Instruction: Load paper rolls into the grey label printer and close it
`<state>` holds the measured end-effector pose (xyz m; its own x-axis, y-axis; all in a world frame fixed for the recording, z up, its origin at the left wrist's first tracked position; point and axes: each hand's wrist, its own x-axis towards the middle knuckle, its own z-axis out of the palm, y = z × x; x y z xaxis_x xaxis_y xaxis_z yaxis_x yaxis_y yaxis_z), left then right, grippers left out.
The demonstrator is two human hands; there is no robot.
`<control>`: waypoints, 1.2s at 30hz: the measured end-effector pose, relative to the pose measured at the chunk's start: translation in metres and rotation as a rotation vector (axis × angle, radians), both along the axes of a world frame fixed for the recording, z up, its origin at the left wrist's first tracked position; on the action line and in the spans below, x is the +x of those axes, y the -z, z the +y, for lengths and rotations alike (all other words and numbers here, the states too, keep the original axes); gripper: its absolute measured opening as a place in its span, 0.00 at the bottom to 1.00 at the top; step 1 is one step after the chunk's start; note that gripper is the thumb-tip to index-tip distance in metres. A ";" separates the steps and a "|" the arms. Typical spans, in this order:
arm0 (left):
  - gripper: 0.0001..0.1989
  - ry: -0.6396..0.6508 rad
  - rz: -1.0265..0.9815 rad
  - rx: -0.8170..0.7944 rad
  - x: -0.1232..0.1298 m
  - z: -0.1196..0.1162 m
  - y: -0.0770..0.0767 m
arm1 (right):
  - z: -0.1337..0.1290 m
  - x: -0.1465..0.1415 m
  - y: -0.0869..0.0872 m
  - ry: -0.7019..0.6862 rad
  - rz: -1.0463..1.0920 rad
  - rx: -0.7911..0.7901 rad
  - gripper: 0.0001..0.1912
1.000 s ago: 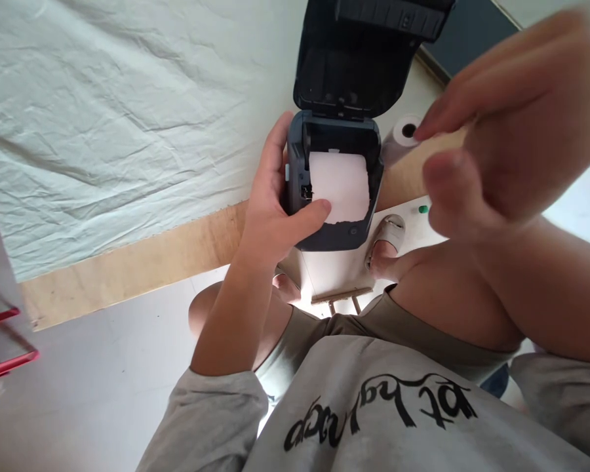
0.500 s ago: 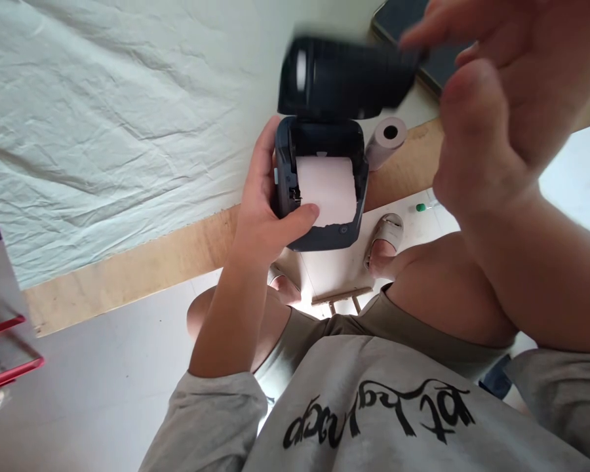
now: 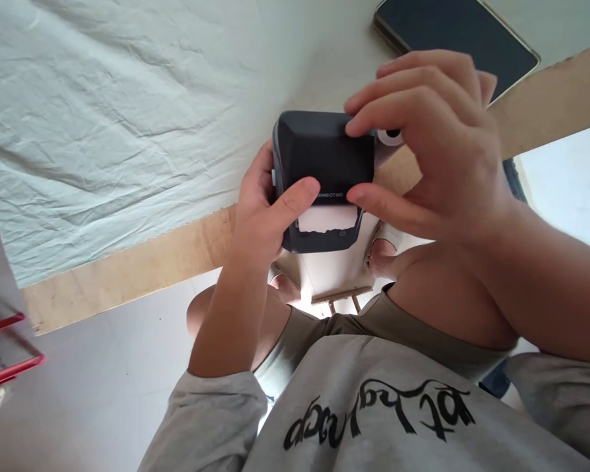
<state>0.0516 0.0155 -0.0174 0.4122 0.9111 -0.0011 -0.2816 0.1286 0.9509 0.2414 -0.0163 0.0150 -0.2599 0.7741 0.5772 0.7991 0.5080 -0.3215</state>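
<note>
A dark label printer sits in my left hand, which wraps its left side with the thumb on top of the lid. The lid is down, and pale lettering shows near its front edge. A torn-edged strip of white paper sticks out from under it at the front. My right hand is at the printer's right side, fingers curved and apart. Its fingertips and thumb tip touch the lid's right part without wrapping round it. Behind those fingers, a white paper roll is partly hidden.
A dark flat device with a light rim, like a phone or tablet, lies at the upper right. Wrinkled pale cloth covers the table, whose bare wooden edge faces me. A red-edged rack stands at the far left.
The printer's lid has swung down from raised to closed, covering most of the paper. My right hand has moved down and left onto the lid. The left hand keeps its hold.
</note>
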 end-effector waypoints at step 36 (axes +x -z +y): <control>0.31 -0.088 -0.012 -0.045 0.004 0.007 0.003 | 0.000 -0.005 -0.002 0.140 -0.112 -0.228 0.30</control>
<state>0.0561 0.0223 -0.0207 0.3311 0.9428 -0.0378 -0.3054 0.1450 0.9411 0.2362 -0.0160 0.0167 -0.1937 0.9134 0.3580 0.8935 0.3150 -0.3201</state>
